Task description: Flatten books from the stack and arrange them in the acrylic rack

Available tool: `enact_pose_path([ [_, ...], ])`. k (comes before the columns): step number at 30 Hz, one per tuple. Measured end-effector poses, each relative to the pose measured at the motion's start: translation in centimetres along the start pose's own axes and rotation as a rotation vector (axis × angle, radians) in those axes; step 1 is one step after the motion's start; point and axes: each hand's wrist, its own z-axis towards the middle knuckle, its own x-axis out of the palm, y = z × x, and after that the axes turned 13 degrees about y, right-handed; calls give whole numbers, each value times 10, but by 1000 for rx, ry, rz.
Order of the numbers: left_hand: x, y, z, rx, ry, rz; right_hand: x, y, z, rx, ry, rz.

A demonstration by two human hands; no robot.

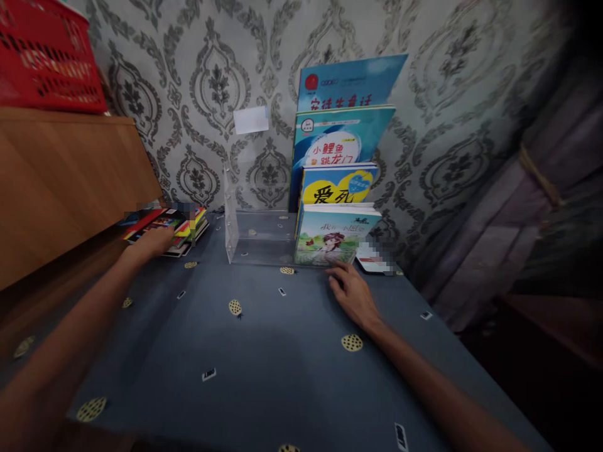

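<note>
My left hand (157,242) reaches to a pile of thin, colourful books (191,229) at the far left of the table. Its fingers blend into the dark covers, so their grip does not show clearly. My right hand (351,292) rests by the front lower edge of a clear acrylic tiered stand (264,251), fingers loosely bent and apart, holding nothing. Just behind those fingertips stands a green-and-white picture book (325,238). Rising in steps behind it are a yellow-and-blue book (339,185), a teal book (343,135) and a tall blue book (353,78), all in the stand's right half.
A wooden cabinet (70,182) borders the left side, with a red plastic basket (51,56) on top. To the right of the stand lies a flat, partly blurred item (374,260). A grey-blue patterned cloth (264,351) covers the table. A tied curtain (513,207) hangs at right.
</note>
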Motion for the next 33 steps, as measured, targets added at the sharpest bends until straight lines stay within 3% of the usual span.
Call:
enact_pose_path([
  [4,-2,-8,-21,22,66,141,-2,2,0,15,20,-20],
  [11,-1,-29,-60,123,80,233,-5,4,1,31,59,-47],
  [14,5,-27,-50,169,6,149,-4,3,1,37,56,-57],
  [20,27,5,-16,-52,-109,-209,-3,1,1,24,46,-64],
  [25,44,26,-14,-133,-116,-392,-3,2,1,41,74,-52],
  [28,52,28,-21,-177,-122,-402,-4,4,1,54,93,-58],
  [33,51,27,-35,-222,-161,-214,-5,3,1,46,102,-58],
])
